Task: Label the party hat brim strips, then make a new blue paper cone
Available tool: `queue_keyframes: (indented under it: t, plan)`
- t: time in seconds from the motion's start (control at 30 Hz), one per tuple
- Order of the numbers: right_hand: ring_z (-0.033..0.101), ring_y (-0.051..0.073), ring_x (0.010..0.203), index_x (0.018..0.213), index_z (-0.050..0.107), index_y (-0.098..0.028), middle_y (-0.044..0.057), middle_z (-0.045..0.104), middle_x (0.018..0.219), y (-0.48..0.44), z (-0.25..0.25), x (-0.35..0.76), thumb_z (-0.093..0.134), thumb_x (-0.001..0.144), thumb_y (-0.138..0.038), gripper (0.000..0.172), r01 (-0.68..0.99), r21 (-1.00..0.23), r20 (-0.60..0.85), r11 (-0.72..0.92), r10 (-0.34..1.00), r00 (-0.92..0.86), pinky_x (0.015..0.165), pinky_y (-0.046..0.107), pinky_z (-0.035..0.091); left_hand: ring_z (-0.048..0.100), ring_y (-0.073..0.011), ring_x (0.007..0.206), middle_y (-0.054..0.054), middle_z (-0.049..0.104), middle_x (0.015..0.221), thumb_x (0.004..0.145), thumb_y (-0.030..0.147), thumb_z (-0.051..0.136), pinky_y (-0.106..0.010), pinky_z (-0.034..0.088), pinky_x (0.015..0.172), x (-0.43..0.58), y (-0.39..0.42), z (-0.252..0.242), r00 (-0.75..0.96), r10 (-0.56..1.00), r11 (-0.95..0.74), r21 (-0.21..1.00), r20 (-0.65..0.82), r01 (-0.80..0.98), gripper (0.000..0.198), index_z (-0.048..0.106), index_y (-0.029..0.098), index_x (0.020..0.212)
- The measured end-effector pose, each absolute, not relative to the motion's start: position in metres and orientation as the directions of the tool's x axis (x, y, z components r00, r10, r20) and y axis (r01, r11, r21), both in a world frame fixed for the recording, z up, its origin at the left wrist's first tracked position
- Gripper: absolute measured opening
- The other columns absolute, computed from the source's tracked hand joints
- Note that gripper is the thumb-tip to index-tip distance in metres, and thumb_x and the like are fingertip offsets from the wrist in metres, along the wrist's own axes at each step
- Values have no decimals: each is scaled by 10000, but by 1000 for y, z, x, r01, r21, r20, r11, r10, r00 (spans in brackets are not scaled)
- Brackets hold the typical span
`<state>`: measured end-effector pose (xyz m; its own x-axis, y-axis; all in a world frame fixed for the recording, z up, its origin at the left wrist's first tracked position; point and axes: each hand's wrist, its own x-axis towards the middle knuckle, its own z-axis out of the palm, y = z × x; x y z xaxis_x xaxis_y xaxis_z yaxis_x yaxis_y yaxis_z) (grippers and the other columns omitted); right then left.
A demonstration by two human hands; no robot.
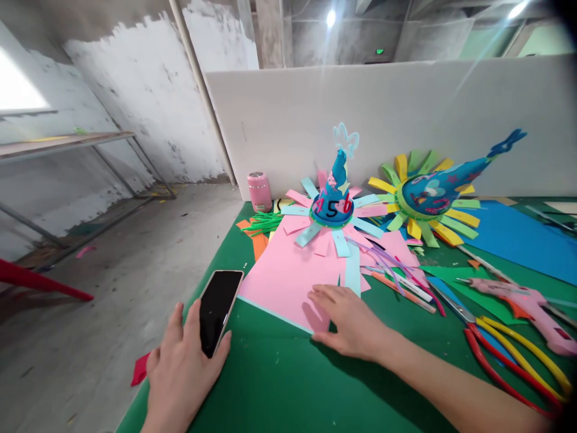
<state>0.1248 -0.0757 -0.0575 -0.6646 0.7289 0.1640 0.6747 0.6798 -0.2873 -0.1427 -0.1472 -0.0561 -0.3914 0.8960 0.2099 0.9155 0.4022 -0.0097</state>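
Left hand (187, 358): grips phone (220, 307) between thumb and fingers.
Right hand (347, 322): loosely spread at pink paper (283, 270).
Phone axis: slants away rightward, left hand nearer.

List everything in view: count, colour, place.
Phone: 1, black screen, table's left side
Pink sheet: 1, pink, mid-table
Number hat: 1, blue, pink and light-blue strips, far end of pink sheet
Tilted hat: 1, blue, yellow and green strips, right of number hat
Canister: 1, pink, far left table corner
Green stems: several, green, before canister
Pen-like sticks: 2, orange and white, right of pink sheet
Scissors: 1, red and yellow handles, near right
Glue gun: 1, pink, far right
Blue sheet: 1, blue, table's far right
Paper scraps: many, mixed, around hats
Table: 1, green, beneath these
Panel: 1, white, behind table
Side table: 1, pale top, left
Ceiling lights: 2, white, top
Left hand: 1, bare, at phone
Right hand: 1, bare, at pink sheet's near edge
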Motion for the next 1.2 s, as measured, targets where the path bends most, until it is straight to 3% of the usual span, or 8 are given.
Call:
queue_keyframes:
  t: [0.2,0.33,0.47,0.6,0.73,0.87,1.03,1.2]
  plan:
    - [496,277,1057,1200,447,-70,167,550,1153,-73,-50,107,556,667,-349,612,681,-229,33,696,705,-709,876,384,383,434,-349,1113,-193,335,1327,815,468,308,-479,374,837,-145,-138,-49,-281,923,307,-61,265,950,581,306,122,1281]
    - [523,292,1009,1173,459,-62,184,564,1107,-70,-47,104,554,634,-292,594,679,-205,23,705,697,-716,826,388,406,401,-314,1155,-179,417,1278,801,404,364,-469,344,886,-133,-130,-53,-30,959,52,-71,283,996,531,381,114,1246]
    - [561,308,904,1158,465,-39,206,592,1016,-68,-47,100,548,622,-217,571,691,-178,22,701,705,-709,737,397,431,340,-291,1218,-138,436,1295,787,394,422,-495,283,951,-110,-117,-61,276,947,-273,-40,162,961,498,422,166,1230]
    - [590,275,835,1159,471,-45,184,628,937,-61,-51,104,502,629,-79,532,708,-193,61,680,728,-683,688,352,436,339,-310,1220,-162,412,1315,761,421,474,-520,263,969,-88,-101,-61,396,916,-399,55,64,915,579,395,129,1254]
    - [604,219,854,1066,551,-147,97,663,916,-50,-52,122,464,685,-61,400,732,-285,155,619,783,-602,726,302,430,406,-315,1166,-173,467,1263,758,328,501,-512,286,948,-78,-82,-54,419,900,-431,110,118,896,504,446,112,1210]
    - [595,203,897,1014,573,-176,67,653,974,-48,-51,146,456,747,-134,294,745,-431,285,510,860,-423,773,312,432,578,-232,929,-103,643,1003,786,118,385,-422,358,879,-77,-64,-44,430,891,-449,135,147,884,293,605,145,979]
    - [511,223,1056,1127,488,-189,98,552,1152,-53,-56,165,451,806,-268,333,658,-637,402,401,901,-160,867,371,406,608,-199,747,-47,685,799,807,174,396,-316,413,707,-83,-42,-29,396,897,-431,196,195,881,249,644,172,829]
    - [589,207,885,1065,483,-170,110,602,1008,-52,-65,169,419,834,-350,300,490,-820,356,296,934,31,733,349,480,591,-168,697,-42,670,754,832,261,394,-255,400,619,-88,-29,-17,312,909,-384,268,276,883,267,640,169,787]
